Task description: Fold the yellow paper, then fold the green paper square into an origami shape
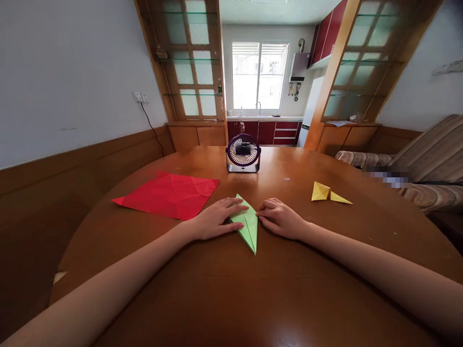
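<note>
A light green sheet of origami paper, folded into a narrow kite shape, lies on the table with its long point toward me. My left hand rests on its left side, fingers stretched out and spread over the paper. At the paper's right corner, the thumb and fingers of my right hand are pinched together on the edge. A loose slit between folded layers runs down the middle of the green paper. Part of its upper left side is hidden under my left fingers.
A creased red paper sheet lies left of my hands. To the right sits a folded yellow paper piece. Beyond the green paper stands a small dark fan on the brown round-edged table. A striped sofa is at the right.
</note>
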The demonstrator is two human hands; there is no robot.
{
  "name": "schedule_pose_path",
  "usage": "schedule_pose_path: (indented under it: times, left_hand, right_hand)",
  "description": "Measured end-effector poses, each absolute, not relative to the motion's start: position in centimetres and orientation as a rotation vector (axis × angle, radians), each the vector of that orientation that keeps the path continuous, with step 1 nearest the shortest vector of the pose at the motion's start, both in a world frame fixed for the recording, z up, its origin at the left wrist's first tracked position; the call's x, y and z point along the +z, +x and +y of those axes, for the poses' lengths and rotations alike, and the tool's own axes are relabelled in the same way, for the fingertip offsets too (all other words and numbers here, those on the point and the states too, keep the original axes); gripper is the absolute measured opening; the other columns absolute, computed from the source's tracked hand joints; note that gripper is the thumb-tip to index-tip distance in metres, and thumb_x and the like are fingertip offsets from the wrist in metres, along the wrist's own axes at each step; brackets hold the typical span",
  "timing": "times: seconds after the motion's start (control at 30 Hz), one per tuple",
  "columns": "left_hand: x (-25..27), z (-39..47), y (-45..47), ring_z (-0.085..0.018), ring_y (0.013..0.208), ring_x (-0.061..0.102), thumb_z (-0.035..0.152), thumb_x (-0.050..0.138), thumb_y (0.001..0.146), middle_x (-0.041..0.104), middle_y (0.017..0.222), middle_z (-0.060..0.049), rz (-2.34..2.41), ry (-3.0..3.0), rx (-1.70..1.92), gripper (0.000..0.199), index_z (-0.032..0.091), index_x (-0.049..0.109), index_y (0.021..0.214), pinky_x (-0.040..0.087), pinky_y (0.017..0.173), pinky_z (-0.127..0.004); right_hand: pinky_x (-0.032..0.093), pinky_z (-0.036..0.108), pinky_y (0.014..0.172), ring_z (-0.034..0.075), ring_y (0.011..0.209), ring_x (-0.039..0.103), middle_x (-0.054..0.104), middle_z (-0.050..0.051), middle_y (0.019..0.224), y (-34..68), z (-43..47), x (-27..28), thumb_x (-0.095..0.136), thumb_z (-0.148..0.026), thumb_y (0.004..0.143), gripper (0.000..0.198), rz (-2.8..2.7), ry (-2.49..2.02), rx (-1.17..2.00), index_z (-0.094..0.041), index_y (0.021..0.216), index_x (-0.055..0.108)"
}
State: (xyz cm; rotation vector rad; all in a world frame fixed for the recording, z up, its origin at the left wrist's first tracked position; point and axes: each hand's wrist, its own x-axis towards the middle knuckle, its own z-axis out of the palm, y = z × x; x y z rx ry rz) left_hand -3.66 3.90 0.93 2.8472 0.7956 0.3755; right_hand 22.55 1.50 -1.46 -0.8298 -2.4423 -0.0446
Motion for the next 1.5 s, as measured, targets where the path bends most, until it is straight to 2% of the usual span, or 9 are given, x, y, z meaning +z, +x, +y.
schedule_pose_path:
  times: [0.07, 0.13, 0.5, 0.67, 0.9, 0.97, 1.07, 1.13, 1.5]
  left_hand:
    - [1.2, 3.9, -3.8, -0.025, 0.130, 0.045, 0.052, 0.045, 0.096, 0.049, 0.140, -0.008, 0.781, 2.830, 0.444, 0.046, 0.026, 0.054, 0.133, 0.034, 0.110, -0.040]
    - [1.3, 4.0, -3.9, -0.024, 0.124, 0.048, 0.049, 0.044, 0.097, 0.054, 0.132, -0.008, 0.741, 2.855, 0.470, 0.041, 0.025, 0.060, 0.126, 0.036, 0.108, -0.040]
    - [0.7, 4.5, -3.8, -0.025, 0.114, 0.052, 0.041, 0.039, 0.099, 0.059, 0.119, -0.007, 0.743, 2.958, 0.386, 0.038, 0.029, 0.065, 0.123, 0.037, 0.103, -0.042]
    - [1.1, 4.6, -4.2, -0.023, 0.115, 0.053, 0.041, 0.038, 0.100, 0.061, 0.122, -0.007, 0.697, 2.884, 0.385, 0.038, 0.027, 0.066, 0.121, 0.037, 0.103, -0.040]
    - [1.7, 4.9, -4.5, -0.020, 0.108, 0.060, 0.040, 0.040, 0.100, 0.066, 0.117, -0.006, 0.661, 2.747, 0.403, 0.044, 0.020, 0.075, 0.082, 0.043, 0.097, -0.032]
    - [1.7, 4.8, -4.5, -0.020, 0.109, 0.059, 0.038, 0.039, 0.100, 0.066, 0.118, -0.006, 0.662, 2.782, 0.391, 0.043, 0.020, 0.075, 0.086, 0.043, 0.098, -0.033]
    - [1.7, 4.6, -4.5, -0.021, 0.112, 0.058, 0.035, 0.035, 0.101, 0.064, 0.122, -0.006, 0.644, 2.841, 0.382, 0.039, 0.023, 0.071, 0.111, 0.041, 0.100, -0.034]
    - [1.6, 4.5, -4.5, -0.021, 0.112, 0.057, 0.034, 0.034, 0.101, 0.062, 0.124, -0.006, 0.637, 2.878, 0.365, 0.039, 0.023, 0.066, 0.121, 0.041, 0.099, -0.034]
    - [1.4, 4.3, -3.7, -0.022, 0.101, 0.058, 0.032, 0.038, 0.100, 0.065, 0.108, -0.007, 0.628, 3.063, 0.428, 0.037, 0.022, 0.074, 0.100, 0.043, 0.094, -0.037]
  right_hand:
    - [0.049, 0.040, 0.085, 0.020, 0.085, 0.061, 0.065, 0.009, 0.091, 22.5, 1.5, -1.5, 0.051, -0.017, 0.090, 0.022, -2.444, -0.836, -0.043, -0.016, 0.098, 0.071]
    - [0.049, 0.040, 0.084, 0.020, 0.085, 0.061, 0.065, 0.009, 0.090, 22.5, 1.5, -1.5, 0.051, -0.016, 0.090, 0.022, -2.446, -0.833, -0.035, -0.016, 0.098, 0.072]
    - [0.052, 0.037, 0.079, 0.020, 0.085, 0.060, 0.064, 0.010, 0.090, 22.6, 1.5, -1.4, 0.050, -0.016, 0.090, 0.023, -2.442, -0.831, 0.014, -0.016, 0.098, 0.072]
    - [0.053, 0.037, 0.080, 0.020, 0.086, 0.060, 0.064, 0.010, 0.091, 22.6, 1.4, -1.5, 0.050, -0.016, 0.090, 0.023, -2.443, -0.837, 0.033, -0.015, 0.099, 0.072]
    - [0.053, 0.036, 0.078, 0.020, 0.085, 0.060, 0.064, 0.011, 0.091, 22.6, 1.5, -1.5, 0.050, -0.017, 0.091, 0.023, -2.436, -0.822, 0.045, -0.015, 0.098, 0.072]
    - [0.053, 0.035, 0.078, 0.019, 0.085, 0.061, 0.064, 0.010, 0.091, 22.6, 1.5, -1.5, 0.050, -0.017, 0.091, 0.023, -2.434, -0.825, 0.045, -0.015, 0.098, 0.072]
    - [0.053, 0.035, 0.078, 0.019, 0.085, 0.061, 0.064, 0.010, 0.091, 22.6, 1.5, -1.5, 0.051, -0.017, 0.091, 0.023, -2.436, -0.832, 0.037, -0.015, 0.098, 0.072]
    - [0.053, 0.035, 0.079, 0.019, 0.085, 0.061, 0.064, 0.010, 0.091, 22.6, 1.5, -1.5, 0.051, -0.017, 0.090, 0.023, -2.435, -0.832, 0.037, -0.015, 0.098, 0.072]
    - [0.053, 0.036, 0.079, 0.020, 0.086, 0.061, 0.063, 0.011, 0.092, 22.6, 1.5, -1.5, 0.050, -0.017, 0.090, 0.023, -2.432, -0.826, 0.044, -0.015, 0.100, 0.071]
